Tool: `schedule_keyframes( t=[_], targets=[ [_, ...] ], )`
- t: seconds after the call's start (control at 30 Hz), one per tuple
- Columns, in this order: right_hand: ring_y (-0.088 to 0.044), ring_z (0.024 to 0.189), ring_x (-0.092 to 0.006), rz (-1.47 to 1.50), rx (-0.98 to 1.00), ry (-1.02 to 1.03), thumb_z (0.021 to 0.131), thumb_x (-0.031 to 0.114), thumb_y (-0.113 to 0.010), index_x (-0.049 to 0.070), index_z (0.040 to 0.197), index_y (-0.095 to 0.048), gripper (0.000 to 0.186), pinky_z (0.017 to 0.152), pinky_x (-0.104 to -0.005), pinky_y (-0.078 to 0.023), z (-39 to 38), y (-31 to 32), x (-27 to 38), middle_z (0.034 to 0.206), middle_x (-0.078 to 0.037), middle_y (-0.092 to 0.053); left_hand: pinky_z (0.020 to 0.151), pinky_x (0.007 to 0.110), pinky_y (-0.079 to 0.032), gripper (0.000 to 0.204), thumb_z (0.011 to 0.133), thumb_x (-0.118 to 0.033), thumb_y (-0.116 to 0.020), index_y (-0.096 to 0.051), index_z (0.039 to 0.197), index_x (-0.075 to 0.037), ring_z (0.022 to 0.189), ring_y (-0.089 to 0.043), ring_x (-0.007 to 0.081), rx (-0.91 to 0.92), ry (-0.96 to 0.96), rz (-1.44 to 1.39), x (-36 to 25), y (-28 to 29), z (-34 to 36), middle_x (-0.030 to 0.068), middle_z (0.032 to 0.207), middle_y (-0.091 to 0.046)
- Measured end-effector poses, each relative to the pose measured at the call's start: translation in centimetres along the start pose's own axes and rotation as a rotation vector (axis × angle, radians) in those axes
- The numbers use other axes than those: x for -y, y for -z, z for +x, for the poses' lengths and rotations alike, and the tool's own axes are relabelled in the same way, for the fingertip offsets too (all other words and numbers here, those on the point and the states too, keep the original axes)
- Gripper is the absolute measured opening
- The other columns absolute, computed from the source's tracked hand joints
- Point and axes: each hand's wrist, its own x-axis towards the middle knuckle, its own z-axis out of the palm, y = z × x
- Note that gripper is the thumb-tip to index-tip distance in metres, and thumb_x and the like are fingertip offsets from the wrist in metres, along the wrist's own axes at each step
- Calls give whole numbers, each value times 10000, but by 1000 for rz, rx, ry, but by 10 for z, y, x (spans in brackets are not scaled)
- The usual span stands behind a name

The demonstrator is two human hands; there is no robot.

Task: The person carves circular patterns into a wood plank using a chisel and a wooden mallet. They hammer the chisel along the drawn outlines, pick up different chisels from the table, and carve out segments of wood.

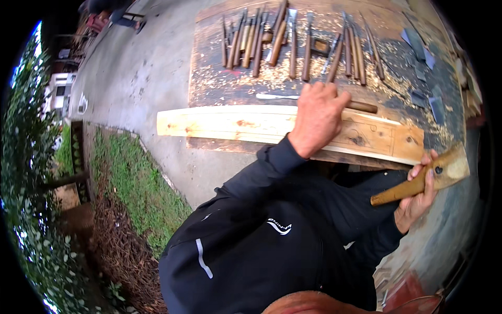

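My left hand [320, 115] is closed over the middle of a chisel, above the far edge of a pale board. The chisel's metal blade [277, 97] points left, and its brown handle [362, 107] sticks out to the right; the grip itself is partly hidden under the fingers. Beneath that wrist runs the long, slightly curved wooden board [225, 123], with pencil lines and several knots. At the right, off the near edge of the bench, my right hand [418, 196] holds a wooden mallet [451, 166], its thick head to the right and its handle pointing left.
The wooden workbench [209, 94] carries a row of wood-handled carving tools [256, 42] at the back, amid wood shavings [272, 73]. Dark sandpaper pieces [436, 110] lie at the right. The board overhangs the bench's left edge. Another person [117, 13] is far off, upper left.
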Motion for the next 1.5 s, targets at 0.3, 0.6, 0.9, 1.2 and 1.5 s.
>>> schedule_keyframes(
  t=[0.3, 0.6, 0.9, 1.2, 1.5],
  targets=[
    [-575, 806, -137, -60, 11, -18, 1013, 158, -575, -95, 1455, -437, 528, 678, -258, -463, 0, -8, 3, 1173, -145, -623, 771, 412, -408, 276, 746, -35, -696, -760, 996, -135, 858, -578, 269, 3, 57, -70, 15, -28, -12, 65, 848, -593],
    [-610, 768, -156, -57, -22, 10, 977, 128, -597, -94, 1430, -450, 525, 639, -269, -486, -1, -22, 6, 1114, -153, -627, 760, 417, -435, 263, 785, -46, -711, -766, 1027, -135, 856, -598, 282, 27, 40, -104, 22, -26, -7, 64, 841, -618],
    [-625, 746, -158, -6, -44, -9, 968, 58, -597, -78, 1398, -482, 465, 626, -271, -513, -3, -33, 11, 1068, -138, -644, 884, 407, -464, 356, 677, 20, -716, -764, 986, -150, 1006, -610, 267, -61, -206, -1, 25, 8, 4, 45, 980, -647],
    [-628, 754, -166, -8, -44, -13, 953, 60, -609, -82, 1385, -492, 469, 637, -282, -511, -4, -37, 15, 1053, -141, -623, 792, 338, -519, 254, 812, -101, -673, -765, 1046, -136, 1050, -641, 223, 22, -435, 190, 104, 27, 32, 71, 1268, -655],
    [-650, 751, -162, 15, -56, -23, 941, 48, -651, -81, 1327, -548, 420, 654, -284, -516, -1, -35, 14, 1031, -110, -668, 937, 370, -518, 379, 801, -20, -640, -765, 1137, -144, 1045, -666, 281, 174, -426, 262, 132, 2, 36, 64, 1296, -687]
  ],
)
